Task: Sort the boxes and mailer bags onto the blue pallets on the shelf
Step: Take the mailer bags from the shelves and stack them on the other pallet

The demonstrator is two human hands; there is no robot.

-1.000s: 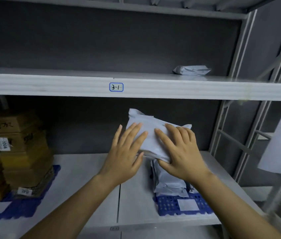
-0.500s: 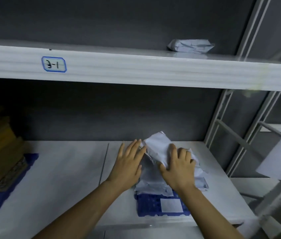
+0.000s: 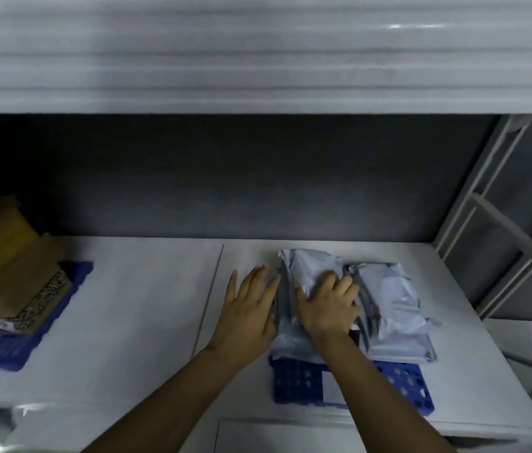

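Grey mailer bags lie on a blue pallet [image 3: 294,382] at the right of the white shelf board [image 3: 147,305]. My right hand [image 3: 326,308] presses flat on top of the left mailer bag [image 3: 310,266], fingers spread. My left hand [image 3: 248,308] lies open against the left side of that bag. A second mailer bag [image 3: 392,308] sits beside it on the right. At the far left, brown cardboard boxes [image 3: 6,266] are stacked on another blue pallet [image 3: 0,351].
The upper shelf beam [image 3: 258,57] hangs low across the top of the view. A grey upright frame [image 3: 493,230] closes the right end. A dark back wall stands behind the shelf.
The mailer bag came down from mid-air onto the stack on the right pallet. Both hands followed it down and my view dropped and moved closer.
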